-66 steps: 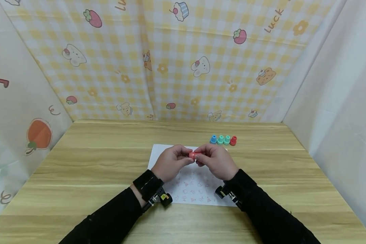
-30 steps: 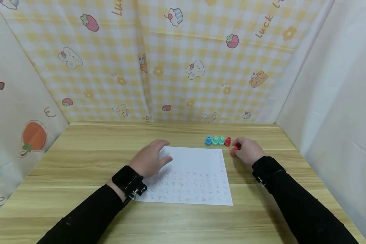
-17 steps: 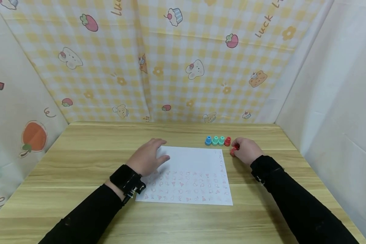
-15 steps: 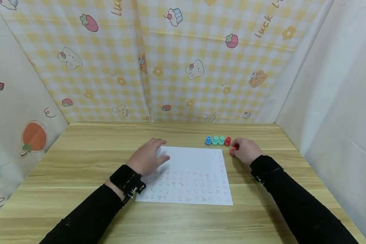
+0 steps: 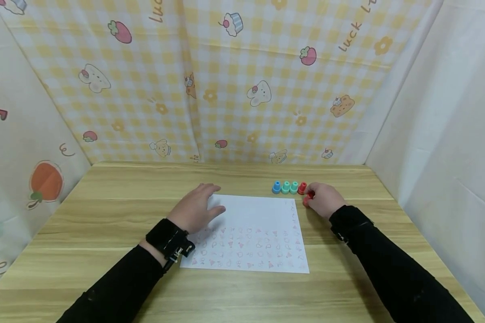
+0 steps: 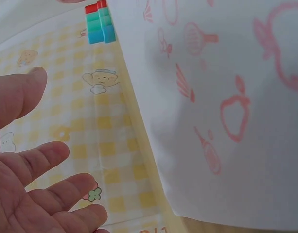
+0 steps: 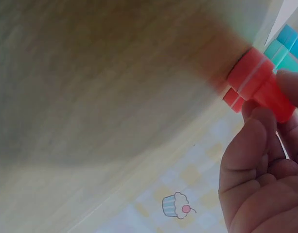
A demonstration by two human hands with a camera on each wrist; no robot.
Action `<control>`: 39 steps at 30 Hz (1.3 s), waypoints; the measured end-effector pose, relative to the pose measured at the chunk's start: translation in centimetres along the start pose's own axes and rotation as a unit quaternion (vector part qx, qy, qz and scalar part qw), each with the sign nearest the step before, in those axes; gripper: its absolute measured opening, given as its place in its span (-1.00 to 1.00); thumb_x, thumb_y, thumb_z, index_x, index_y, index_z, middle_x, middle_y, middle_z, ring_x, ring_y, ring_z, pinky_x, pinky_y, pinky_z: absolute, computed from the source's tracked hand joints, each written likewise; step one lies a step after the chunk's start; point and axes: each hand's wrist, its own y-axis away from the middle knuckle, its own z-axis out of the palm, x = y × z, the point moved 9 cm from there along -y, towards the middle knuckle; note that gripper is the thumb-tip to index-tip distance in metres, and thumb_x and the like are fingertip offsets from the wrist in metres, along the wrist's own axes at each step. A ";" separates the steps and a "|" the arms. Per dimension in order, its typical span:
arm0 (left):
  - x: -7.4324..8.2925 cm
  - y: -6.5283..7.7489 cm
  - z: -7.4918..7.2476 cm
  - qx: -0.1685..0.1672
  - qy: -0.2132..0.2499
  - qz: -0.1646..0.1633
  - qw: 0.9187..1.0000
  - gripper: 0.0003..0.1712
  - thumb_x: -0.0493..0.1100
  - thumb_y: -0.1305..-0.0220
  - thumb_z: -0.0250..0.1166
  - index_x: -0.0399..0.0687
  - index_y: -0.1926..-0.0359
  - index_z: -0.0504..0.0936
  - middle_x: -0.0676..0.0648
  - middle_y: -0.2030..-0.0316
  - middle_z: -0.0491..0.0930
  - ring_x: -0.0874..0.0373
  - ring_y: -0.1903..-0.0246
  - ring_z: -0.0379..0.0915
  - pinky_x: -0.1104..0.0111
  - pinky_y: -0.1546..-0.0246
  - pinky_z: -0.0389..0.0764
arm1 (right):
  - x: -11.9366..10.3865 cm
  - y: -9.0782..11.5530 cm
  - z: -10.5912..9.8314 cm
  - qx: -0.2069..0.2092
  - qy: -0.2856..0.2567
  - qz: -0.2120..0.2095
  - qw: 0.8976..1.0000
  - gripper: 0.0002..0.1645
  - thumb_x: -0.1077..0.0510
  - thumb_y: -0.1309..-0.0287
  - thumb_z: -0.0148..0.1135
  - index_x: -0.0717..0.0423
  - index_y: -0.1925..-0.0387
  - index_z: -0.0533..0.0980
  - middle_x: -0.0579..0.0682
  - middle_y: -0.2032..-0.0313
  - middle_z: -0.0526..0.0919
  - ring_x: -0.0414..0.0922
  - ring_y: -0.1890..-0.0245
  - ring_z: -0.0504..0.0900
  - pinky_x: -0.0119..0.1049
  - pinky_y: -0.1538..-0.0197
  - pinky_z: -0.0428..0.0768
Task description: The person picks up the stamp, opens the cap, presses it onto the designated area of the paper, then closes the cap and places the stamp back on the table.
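Observation:
My right hand pinches a red toy stamp between thumb and fingers, at the right end of a row of stamps. In the right wrist view the held stamp is close to the tabletop, its wide end toward the wood. The row has a blue stamp, two mint green stamps and another red stamp, all upright. My left hand is over the left edge of a white paper sheet, fingers spread and relaxed, holding nothing. Small red stamped pictures cover the sheet's lower part and right edge.
The wooden table carries the sheet and stamps. A yellow checked curtain hangs behind it, with white cloth walls at both sides. A black strap with a camera is on each wrist.
Both hands were together at the red stamp above the paper; the left then withdrew leftward, and the right carried the stamp to the row's right end. Lately the right hand has edged slightly left.

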 end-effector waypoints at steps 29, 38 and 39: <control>-0.3 0.1 -0.1 -0.001 0.016 -0.003 1.000 -0.26 0.12 -0.51 0.29 -0.11 -0.53 0.37 -0.28 -0.58 0.24 -0.28 -0.63 0.00 -0.20 -0.56 0.18 | -1.3 -3.9 -1.3 -0.031 0.057 0.024 0.998 -0.58 0.16 -0.42 0.27 0.31 -0.20 0.62 0.25 0.00 0.75 0.08 0.09 0.66 -0.02 -0.08 0.61; -0.3 0.1 -0.1 0.002 0.021 -0.005 1.000 -0.27 0.12 -0.50 0.30 -0.10 -0.52 0.38 -0.27 -0.57 0.26 -0.27 -0.62 0.02 -0.19 -0.56 0.19 | -0.9 -4.0 -1.2 -0.027 0.060 0.022 0.998 -0.61 0.22 -0.44 0.18 0.34 -0.18 0.62 0.29 -0.07 0.73 0.10 0.06 0.64 0.03 -0.16 0.61; -0.3 0.1 -0.1 0.002 0.021 -0.005 1.000 -0.27 0.11 -0.50 0.30 -0.10 -0.52 0.38 -0.27 -0.57 0.26 -0.27 -0.62 0.02 -0.19 -0.56 0.19 | -0.9 -4.0 -1.3 -0.024 0.059 0.023 0.998 -0.60 0.22 -0.44 0.16 0.34 -0.19 0.61 0.30 -0.07 0.73 0.11 0.06 0.63 0.02 -0.14 0.61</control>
